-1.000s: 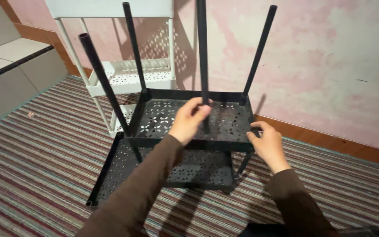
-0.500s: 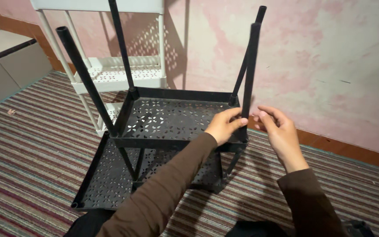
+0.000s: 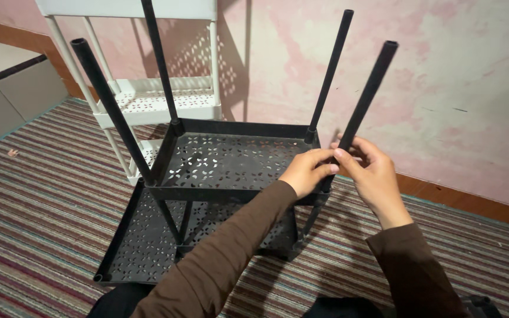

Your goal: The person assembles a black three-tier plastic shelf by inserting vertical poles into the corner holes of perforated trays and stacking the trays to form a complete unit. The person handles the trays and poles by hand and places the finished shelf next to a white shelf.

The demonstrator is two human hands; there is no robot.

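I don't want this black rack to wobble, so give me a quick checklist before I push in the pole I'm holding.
1. Both hands on the near right pole: left hand, right hand. Ok.
2. Pole upright: leans right. Not ok.
3. Pole foot seated in the upper tray corner: hidden by hands. Cannot tell.
4. Other three poles standing in their corners. Ok.
5. Lower tray flat on striped carpet. Ok.
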